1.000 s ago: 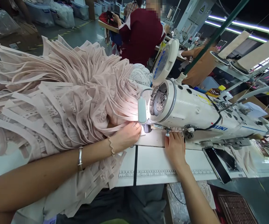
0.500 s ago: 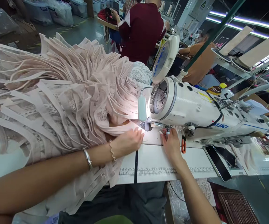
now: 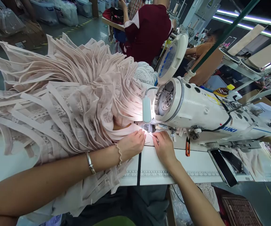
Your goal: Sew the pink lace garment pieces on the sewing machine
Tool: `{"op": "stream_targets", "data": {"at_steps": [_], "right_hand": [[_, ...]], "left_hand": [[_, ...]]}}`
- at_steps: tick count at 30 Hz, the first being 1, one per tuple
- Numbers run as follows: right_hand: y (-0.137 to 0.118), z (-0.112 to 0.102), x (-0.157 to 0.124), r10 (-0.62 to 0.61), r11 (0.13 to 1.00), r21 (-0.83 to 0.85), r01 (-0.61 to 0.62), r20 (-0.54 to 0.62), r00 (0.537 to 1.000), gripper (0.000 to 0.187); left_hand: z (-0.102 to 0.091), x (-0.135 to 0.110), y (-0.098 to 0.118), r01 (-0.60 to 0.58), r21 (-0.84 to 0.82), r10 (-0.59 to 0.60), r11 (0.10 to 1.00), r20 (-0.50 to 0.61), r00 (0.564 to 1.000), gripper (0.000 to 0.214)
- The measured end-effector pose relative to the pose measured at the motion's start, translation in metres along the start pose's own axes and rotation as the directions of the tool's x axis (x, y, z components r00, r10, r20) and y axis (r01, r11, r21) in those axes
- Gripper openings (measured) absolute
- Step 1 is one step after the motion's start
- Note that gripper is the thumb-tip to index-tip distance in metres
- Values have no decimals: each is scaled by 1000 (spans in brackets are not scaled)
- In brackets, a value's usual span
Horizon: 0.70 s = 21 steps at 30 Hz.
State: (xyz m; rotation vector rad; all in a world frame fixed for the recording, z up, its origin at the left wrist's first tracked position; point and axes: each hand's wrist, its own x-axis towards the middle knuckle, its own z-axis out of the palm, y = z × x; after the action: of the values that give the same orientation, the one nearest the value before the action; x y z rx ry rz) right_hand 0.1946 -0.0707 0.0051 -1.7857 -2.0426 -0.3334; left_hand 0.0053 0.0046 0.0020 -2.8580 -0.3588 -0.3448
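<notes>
A large heap of pale pink lace garment pieces lies over the table's left side, its folds running to the sewing machine. My left hand is closed on the edge of one pale pink fabric piece, just in front of the needle area. Opposite it, my right hand pinches a small whitish bit by the same spot, too small to name for certain. The fingertips of both hands are a short gap apart under the machine's lamp.
Orange-handled thread snips lie right of my right hand. A phone rests farther right. A printed ruler runs along the table's front edge. A co-worker in a maroon shirt sits beyond the machine.
My right hand has come left from under the machine head to meet my left hand near the needle. My left hand stays at the fabric edge. The whole view has shifted slightly.
</notes>
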Motion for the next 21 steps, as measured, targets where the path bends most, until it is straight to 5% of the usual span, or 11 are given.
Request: {"op": "stream_targets", "data": {"at_steps": [5,8,12,15,21], "right_hand": [[-5,0,0,-20,997,-71,23,38,999,23],[-12,-4,7,72,977,-210,-42,138,988,22],[-19,-17,29,326,917,-357,-176,418,848,26],[-24,-20,43,401,904,-358,-234,517,756,19],[-31,-1,33,404,913,-234,-333,411,818,20]], "left_hand": [[5,-1,4,-5,-13,5,1000,-4,1000,39],[1,2,4,-12,-1,12,1000,7,1000,38],[-2,4,3,-23,-20,23,1000,15,1000,35],[2,4,1,-12,-85,10,996,-15,1000,35],[6,1,-13,253,-421,-294,871,-34,955,33]]}}
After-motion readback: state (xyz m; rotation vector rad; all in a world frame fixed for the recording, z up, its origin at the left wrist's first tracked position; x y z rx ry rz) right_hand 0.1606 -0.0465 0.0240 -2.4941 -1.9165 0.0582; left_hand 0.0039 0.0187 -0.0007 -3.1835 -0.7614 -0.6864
